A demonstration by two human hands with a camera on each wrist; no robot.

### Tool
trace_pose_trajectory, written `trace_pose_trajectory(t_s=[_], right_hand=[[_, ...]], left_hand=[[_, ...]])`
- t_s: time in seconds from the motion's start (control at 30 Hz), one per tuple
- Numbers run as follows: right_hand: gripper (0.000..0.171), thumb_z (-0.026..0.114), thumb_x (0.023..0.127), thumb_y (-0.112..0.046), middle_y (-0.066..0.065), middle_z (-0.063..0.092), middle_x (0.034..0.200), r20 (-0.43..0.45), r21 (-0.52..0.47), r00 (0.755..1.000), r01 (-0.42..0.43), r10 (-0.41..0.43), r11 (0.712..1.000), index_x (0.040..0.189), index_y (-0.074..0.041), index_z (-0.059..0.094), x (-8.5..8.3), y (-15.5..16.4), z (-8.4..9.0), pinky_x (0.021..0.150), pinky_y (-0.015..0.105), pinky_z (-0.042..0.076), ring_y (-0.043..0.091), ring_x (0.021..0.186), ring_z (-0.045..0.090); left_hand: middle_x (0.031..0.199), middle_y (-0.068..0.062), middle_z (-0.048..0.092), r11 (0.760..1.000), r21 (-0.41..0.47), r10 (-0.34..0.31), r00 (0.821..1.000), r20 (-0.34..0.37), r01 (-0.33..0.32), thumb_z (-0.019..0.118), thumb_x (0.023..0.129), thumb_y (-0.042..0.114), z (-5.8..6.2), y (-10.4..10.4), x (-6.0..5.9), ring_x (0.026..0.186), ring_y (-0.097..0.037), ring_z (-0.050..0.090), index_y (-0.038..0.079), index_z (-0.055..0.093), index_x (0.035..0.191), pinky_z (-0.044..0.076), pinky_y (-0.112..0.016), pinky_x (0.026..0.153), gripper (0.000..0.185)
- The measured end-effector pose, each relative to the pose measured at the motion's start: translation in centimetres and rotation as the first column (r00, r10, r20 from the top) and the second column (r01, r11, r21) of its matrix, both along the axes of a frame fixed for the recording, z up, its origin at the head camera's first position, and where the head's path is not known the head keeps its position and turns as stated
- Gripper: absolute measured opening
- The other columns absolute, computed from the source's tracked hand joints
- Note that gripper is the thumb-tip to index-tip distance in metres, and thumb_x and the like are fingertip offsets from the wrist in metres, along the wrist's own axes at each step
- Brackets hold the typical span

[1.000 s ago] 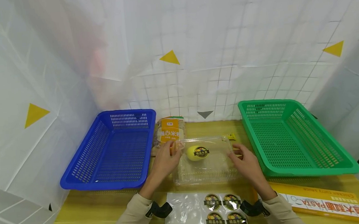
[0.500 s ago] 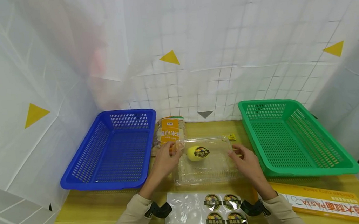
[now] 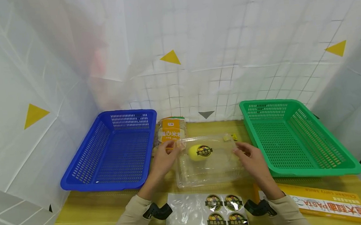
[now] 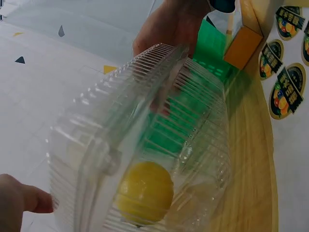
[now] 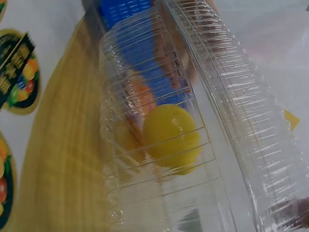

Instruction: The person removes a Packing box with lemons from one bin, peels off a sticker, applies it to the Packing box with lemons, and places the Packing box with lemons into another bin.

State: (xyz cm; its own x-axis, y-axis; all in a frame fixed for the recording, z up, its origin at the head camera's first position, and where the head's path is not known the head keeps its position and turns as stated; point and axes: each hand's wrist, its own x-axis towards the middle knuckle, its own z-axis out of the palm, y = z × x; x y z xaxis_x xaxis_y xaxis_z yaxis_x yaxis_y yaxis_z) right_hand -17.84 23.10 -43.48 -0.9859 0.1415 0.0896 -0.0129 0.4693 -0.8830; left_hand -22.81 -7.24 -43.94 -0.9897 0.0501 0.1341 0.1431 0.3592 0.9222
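Note:
A clear ribbed plastic clamshell box point(image 3: 208, 166) sits at the table's middle, its lid down. Inside lies a yellow lemon point(image 3: 196, 153), under a round fruit sticker point(image 3: 204, 150) on the lid. My left hand point(image 3: 173, 147) pinches the box's left rim and my right hand point(image 3: 239, 151) grips its right rim. The left wrist view looks through the box point(image 4: 145, 135) at the lemon point(image 4: 145, 193), with my right hand point(image 4: 169, 26) behind it. In the right wrist view the lemon point(image 5: 171, 135) rests against the box's ribbed wall point(image 5: 159, 193).
A blue basket point(image 3: 113, 151) stands to the left and a green basket point(image 3: 294, 139) to the right, both with nothing in them. An orange snack bag point(image 3: 170, 132) lies behind the box. Near me lie a sticker sheet point(image 3: 207, 212) and an orange pasta carton point(image 3: 321, 204).
Both hands have shifted slightly up and right with the box, which now looks a little raised and tilted. The lemon has moved with it.

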Motion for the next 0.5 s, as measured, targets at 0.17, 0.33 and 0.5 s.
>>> trace_pose_trajectory(t_s=[0.17,0.33,0.5], right_hand=[[0.048,0.06,0.108,-0.029,0.02,0.066,0.127,0.027,-0.08,1.0,-0.012,0.014,0.997,0.146,-0.001,0.056,0.2,0.1,0.7,0.063,0.029,0.05,0.022,0.088,0.057],[0.05,0.06,0.108,-0.031,0.021,0.063,0.13,0.039,-0.115,0.998,-0.044,0.049,0.992,0.147,-0.001,0.055,0.4,0.2,1.1,0.061,0.03,0.047,0.022,0.085,0.056],[0.055,0.06,0.108,-0.035,0.022,0.06,0.137,0.038,-0.111,0.997,-0.068,0.073,0.991,0.15,-0.001,0.052,0.6,0.4,1.6,0.07,0.031,0.051,0.023,0.103,0.059]], left_hand=[[0.113,-0.017,0.068,0.998,0.059,0.015,1.0,-0.003,-0.015,0.069,0.1,0.03,0.5,-0.1,0.1,0.102,-0.031,0.064,-0.007,0.067,0.128,0.057,-0.043,0.084,0.046],[0.097,-0.007,0.068,0.998,0.057,-0.022,0.999,0.05,0.019,0.066,0.101,0.035,0.8,-0.2,0.0,0.086,-0.02,0.059,0.0,0.075,0.119,0.051,-0.034,0.074,0.04],[0.09,-0.005,0.061,0.984,0.17,-0.077,0.981,0.177,0.046,0.061,0.103,0.042,1.1,-0.2,0.2,0.077,-0.017,0.055,0.0,0.072,0.115,0.052,-0.033,0.069,0.046]])
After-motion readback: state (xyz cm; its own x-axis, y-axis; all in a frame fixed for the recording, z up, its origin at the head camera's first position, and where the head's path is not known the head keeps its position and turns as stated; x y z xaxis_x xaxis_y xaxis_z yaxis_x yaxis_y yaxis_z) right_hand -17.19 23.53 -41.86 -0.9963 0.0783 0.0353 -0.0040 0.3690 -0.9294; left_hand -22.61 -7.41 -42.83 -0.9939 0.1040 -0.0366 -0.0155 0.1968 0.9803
